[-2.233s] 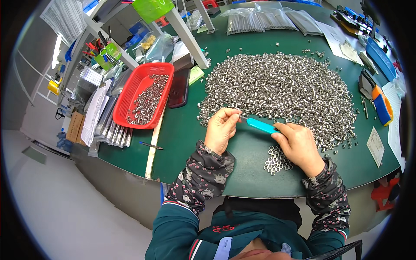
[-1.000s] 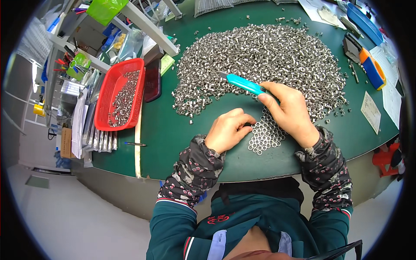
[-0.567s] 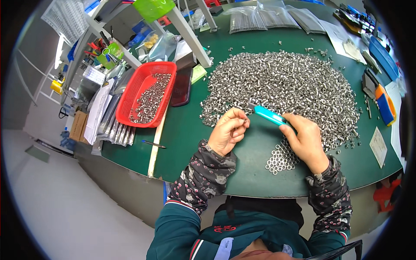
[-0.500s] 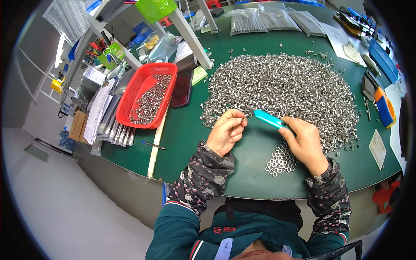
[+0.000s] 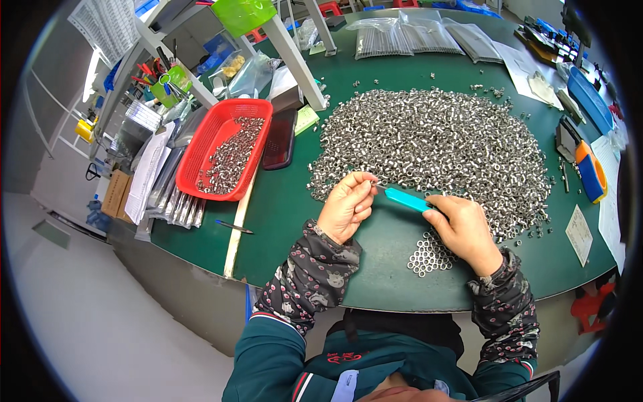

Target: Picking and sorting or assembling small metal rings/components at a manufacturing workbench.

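My left hand (image 5: 345, 208) is closed, thumb and forefinger pinching a small metal ring, mostly hidden by the fingertips. In my right hand (image 5: 464, 231) is a teal-handled craft knife (image 5: 406, 199). Its thin blade points left and meets the ring at my left fingertips; whether it sits inside the ring or against its edge is too small to tell. Just beyond both hands spreads a large heap of small metal rings (image 5: 435, 134). A flat patch of rings (image 5: 429, 257) lies near my right wrist, one layer deep.
To the left stands a red plastic basket (image 5: 211, 144) partly filled with small metal pieces. A dark phone-like slab (image 5: 280, 139), a pen (image 5: 234, 226) and a pale strip (image 5: 238, 234) lie nearby. Bagged rods (image 5: 383, 37) line the far edge; an orange-and-blue tool (image 5: 592, 175) sits right.
The knife has shifted slightly left and down, bringing its blade to the ring in my left fingertips. My left hand stays almost in place.
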`<state>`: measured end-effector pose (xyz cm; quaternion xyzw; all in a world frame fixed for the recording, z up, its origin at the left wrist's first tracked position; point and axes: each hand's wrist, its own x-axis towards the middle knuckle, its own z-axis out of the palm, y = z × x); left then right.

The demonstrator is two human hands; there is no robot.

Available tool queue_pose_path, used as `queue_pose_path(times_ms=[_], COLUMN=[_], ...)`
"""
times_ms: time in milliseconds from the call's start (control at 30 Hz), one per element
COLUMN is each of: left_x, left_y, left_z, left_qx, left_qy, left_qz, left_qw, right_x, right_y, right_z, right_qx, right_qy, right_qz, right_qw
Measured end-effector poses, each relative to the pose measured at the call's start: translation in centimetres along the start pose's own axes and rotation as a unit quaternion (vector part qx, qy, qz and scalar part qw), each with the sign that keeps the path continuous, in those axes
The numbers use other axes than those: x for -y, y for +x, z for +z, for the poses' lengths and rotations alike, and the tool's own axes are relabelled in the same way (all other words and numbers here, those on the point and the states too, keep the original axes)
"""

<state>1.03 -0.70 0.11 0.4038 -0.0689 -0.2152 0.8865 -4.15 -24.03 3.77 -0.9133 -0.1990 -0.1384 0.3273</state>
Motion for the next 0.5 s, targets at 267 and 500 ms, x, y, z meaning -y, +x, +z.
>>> queue_pose_path(times_ms=[267,500], left_x=[0.23,0.32], left_y=[-0.14,-0.25], left_z=[0.84,0.47], left_qx=[-0.036,-0.03], left_qy=[0.042,0.042], left_qz=[0.023,0.024], left_qw=[0.998,0.998], right_x=[0.1,0.37], right_y=[-0.1,-0.13], right_z=[0.15,0.26], right_qx=[-0.002,-0.027], right_qy=[-0.013,-0.058], right_qz=[-0.002,-0.026], right_qw=[1.0,0.998])
